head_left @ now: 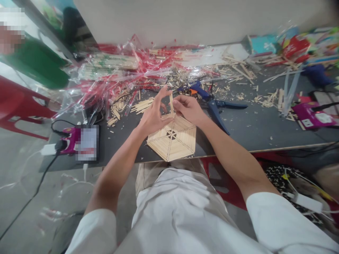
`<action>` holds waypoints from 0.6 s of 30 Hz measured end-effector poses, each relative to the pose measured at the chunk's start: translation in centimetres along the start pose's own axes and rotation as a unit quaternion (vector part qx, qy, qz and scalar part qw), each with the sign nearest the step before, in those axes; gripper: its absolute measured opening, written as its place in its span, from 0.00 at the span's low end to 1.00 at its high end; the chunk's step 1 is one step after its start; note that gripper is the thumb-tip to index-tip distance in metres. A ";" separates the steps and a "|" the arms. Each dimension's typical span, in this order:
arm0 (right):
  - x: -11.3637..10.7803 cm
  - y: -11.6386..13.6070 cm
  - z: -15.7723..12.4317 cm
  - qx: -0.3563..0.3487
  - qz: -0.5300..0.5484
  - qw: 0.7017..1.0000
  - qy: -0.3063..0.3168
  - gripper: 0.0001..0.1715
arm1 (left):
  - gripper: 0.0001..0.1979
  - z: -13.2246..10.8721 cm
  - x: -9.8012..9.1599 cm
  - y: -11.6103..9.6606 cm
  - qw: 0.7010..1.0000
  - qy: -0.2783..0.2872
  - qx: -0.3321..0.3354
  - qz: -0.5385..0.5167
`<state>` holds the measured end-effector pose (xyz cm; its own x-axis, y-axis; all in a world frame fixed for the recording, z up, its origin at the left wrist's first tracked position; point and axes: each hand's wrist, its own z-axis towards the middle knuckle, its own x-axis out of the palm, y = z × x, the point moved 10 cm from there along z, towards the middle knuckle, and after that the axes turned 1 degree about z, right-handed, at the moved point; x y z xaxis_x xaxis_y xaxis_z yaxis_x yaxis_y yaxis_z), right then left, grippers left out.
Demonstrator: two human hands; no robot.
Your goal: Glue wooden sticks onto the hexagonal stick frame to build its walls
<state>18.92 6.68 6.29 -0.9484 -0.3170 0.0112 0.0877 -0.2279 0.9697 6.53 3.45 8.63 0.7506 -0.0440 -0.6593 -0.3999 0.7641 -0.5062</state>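
Observation:
A flat hexagon built of thin wooden sticks (173, 139) lies at the near edge of the dark table (251, 128). Over its far side both hands meet. My left hand (155, 114) has its fingers curled, fingertips pinching a thin wooden stick (171, 105) that stands upright on the hexagon. My right hand (189, 109) is closed in a loose fist against the same stick from the other side.
A blue glue gun (197, 89) and blue cutters (221, 107) lie just beyond my right hand. Loose sticks (141, 105) and crumpled plastic wrapping (119, 76) cover the far left. A power strip (70, 139) sits left; a purple box (314, 116) right.

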 end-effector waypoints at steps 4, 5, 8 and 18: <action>0.2 0.2 0.0 -0.002 0.012 1.000 0.002 0.35 | 0.52 0.1 -0.1 -0.1 1.000 0.000 0.006 -0.007; 0.2 0.2 0.0 -0.003 0.011 1.000 0.003 0.35 | 0.53 0.1 -0.1 -0.1 1.000 0.000 0.006 -0.008; 0.5 0.3 -0.1 -0.005 0.004 1.000 0.012 0.35 | 0.54 0.2 -0.2 -0.1 1.000 0.000 0.000 -0.011; 0.7 0.6 -0.1 0.004 0.008 1.000 0.012 0.34 | 0.57 0.1 -0.2 0.2 1.000 -0.008 -0.024 -0.010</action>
<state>18.36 6.21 6.88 -0.9392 -0.3426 0.0217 0.1011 -0.2155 0.9713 6.38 3.71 8.74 0.7674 -0.0489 -0.6393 -0.4083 0.7315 -0.5460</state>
